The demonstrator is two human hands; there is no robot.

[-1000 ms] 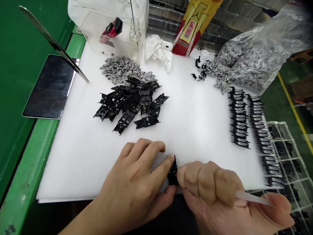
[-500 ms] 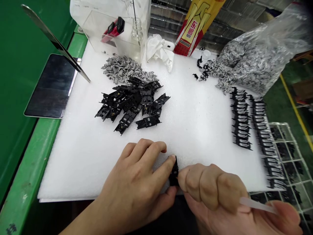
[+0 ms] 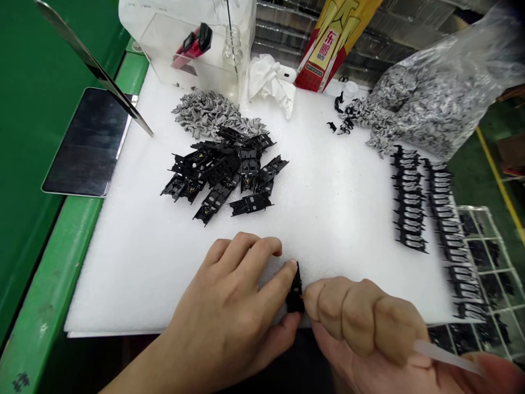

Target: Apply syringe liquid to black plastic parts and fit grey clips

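My left hand pins a small black plastic part at the front edge of the white foam sheet, its index fingertip on the far end and the thumb at the near end. Closed in a fist, my right hand grips a thin translucent white stick that sticks out past the little-finger side. The knuckles of that fist sit against the right side of the black part; the stick's other end is hidden inside the hand. A heap of similar black parts lies beyond my left hand.
Small grey pieces lie piled behind the black heap. Rows of black parts with grey pieces line the right side, near a clear bag. Tweezers stick up at left above a tablet. A wire rack stands lower right.
My right fist has shifted slightly right and down, with the stick in it. My left hand keeps its hold on the black part; the whole view has shifted a little.
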